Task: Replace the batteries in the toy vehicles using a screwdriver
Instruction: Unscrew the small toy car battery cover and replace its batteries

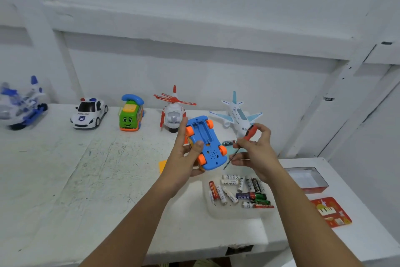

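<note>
**White surface, blue car belly-up, bay open**

Chalky white surface below a painted wall. Hard plastic toys stand along the back: police car, green bus, red-rotor helicopter. Left grip wraps the blue car, underside up, long axis running far-left to near-right. Its battery bay is uncovered and looks empty. Just right of the car, right grip pinches the screwdriver, red handle up, thin shaft slanting down toward the car's near end. Loose batteries in a clear tray lie near, under the right grip, likely the nearer one for loading.
</note>
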Demonstrator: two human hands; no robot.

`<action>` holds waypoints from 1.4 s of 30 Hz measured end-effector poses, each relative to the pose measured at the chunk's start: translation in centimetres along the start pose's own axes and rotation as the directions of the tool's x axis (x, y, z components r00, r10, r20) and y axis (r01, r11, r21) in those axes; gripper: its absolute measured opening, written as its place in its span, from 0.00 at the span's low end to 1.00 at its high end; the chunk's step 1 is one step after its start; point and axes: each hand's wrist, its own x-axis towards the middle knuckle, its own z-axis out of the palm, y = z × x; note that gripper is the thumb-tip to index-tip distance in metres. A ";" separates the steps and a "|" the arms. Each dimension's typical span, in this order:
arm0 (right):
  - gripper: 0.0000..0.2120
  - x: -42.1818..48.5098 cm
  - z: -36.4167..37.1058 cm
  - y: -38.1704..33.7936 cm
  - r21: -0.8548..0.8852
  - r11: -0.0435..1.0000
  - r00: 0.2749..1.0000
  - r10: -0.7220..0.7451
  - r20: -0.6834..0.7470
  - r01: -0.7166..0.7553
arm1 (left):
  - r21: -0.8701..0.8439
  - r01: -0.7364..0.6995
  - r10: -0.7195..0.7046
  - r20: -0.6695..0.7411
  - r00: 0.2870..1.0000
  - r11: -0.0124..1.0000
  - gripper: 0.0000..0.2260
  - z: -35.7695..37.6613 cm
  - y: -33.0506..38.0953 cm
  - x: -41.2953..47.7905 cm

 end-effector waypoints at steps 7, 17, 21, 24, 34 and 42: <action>0.26 4.9 5.2 -0.1 -0.142 0.989 0.997 0.038 0.063 -0.029 | 0.022 0.029 -0.028 -0.025 0.999 0.999 0.28 -4.1 -0.3 2.8; 0.25 8.6 8.4 1.9 -0.696 0.707 0.961 0.260 0.092 -0.125 | 0.053 0.096 -0.099 0.052 0.994 0.994 0.27 -7.6 -0.9 5.9; 0.24 9.1 8.5 2.7 -0.794 0.605 0.961 0.253 0.114 -0.065 | 0.071 0.104 -0.110 0.080 0.991 0.992 0.28 -7.7 -1.3 6.4; 0.26 9.0 8.1 2.8 -0.787 0.616 0.971 0.206 0.124 -0.030 | 0.068 0.103 -0.109 0.094 0.990 0.992 0.28 -7.3 -1.6 6.6; 0.11 9.1 -1.0 0.8 -0.821 0.562 0.984 0.068 0.164 0.099 | 0.018 0.073 -0.074 0.116 0.990 0.997 0.27 -3.5 -2.2 7.1; 0.15 8.3 -8.8 1.4 -0.924 0.375 0.929 0.309 0.202 0.076 | 0.009 0.073 -0.073 0.084 0.994 0.997 0.26 -0.4 -2.7 7.8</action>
